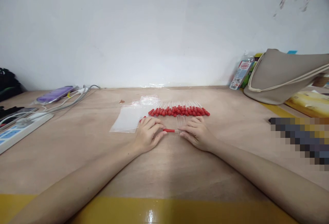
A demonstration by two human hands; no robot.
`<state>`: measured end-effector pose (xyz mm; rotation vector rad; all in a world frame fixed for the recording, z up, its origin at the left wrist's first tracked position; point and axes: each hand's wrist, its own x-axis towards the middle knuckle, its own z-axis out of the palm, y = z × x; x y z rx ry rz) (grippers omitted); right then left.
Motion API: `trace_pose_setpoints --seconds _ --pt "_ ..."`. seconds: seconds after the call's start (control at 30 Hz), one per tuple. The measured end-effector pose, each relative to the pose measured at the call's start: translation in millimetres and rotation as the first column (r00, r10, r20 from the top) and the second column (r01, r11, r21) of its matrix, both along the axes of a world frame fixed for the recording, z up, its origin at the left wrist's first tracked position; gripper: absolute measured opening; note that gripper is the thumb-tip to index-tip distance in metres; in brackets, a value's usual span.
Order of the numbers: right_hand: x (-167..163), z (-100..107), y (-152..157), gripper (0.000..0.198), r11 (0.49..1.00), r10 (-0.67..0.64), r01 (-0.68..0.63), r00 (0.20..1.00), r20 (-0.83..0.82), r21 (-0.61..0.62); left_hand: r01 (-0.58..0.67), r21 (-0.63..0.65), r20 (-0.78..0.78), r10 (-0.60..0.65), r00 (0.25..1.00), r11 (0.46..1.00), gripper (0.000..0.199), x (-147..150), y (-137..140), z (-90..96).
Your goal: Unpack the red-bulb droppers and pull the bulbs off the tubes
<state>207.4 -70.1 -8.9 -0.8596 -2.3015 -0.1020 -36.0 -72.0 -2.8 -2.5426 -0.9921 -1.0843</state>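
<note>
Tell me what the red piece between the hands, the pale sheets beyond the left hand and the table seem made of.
Red piece: probably plastic or rubber, smooth, judging by its even colour. Pale sheets: likely thin, smooth plastic film; edges look translucent. Table: wood or wood-look board, slightly glossy, from streaky grain and soft reflection.

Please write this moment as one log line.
left hand: holds red-ended stick | right hand: at its clear end | red-tipped row: beyond hands

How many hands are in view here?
2: the left hand, left of centre, pinching a red tube; the right hand, right of centre, at its clear end. The pixelated patch at far right could hide others.
</note>
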Motion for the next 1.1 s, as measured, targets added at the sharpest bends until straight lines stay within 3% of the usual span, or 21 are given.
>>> trace_pose_setpoints --seconds 0.2,0.37,0.57,0.83,1.1 --pt "-4.4 -1.0 -2.7 0.027 0.999 0.040 -0.039 0.999 0.021 -0.034 0.084 -0.046 -0.098 -0.088 0.991 0.995 0.031 11.9 -5.3 10.2" --pt "-9.7 1.6 -8.4 0.027 0.994 0.105 -0.105 0.994 -0.001 -0.026 0.118 -0.052 -0.194 -0.126 0.973 0.992 0.018 21.4 -7.4 12.3" --pt "-10.4 3.6 -9.5 0.024 0.983 0.161 -0.157 0.986 -0.041 0.098 0.086 -0.058 -0.279 -0.099 0.955 0.995 0.026 22.2 -10.1 14.4" --pt "-5.8 5.3 -11.7 0.013 0.940 0.129 -0.134 0.991 0.036 0.314 0.111 -0.124 -0.303 -0.144 0.942 0.986 0.031 20.2 -9.9 12.7" --pt "1.5 7.7 -19.1 0.012 0.922 0.140 -0.161 0.986 0.085 0.353 0.142 -0.050 -0.324 -0.150 0.934 0.989 0.027 16.6 -13.0 12.2"
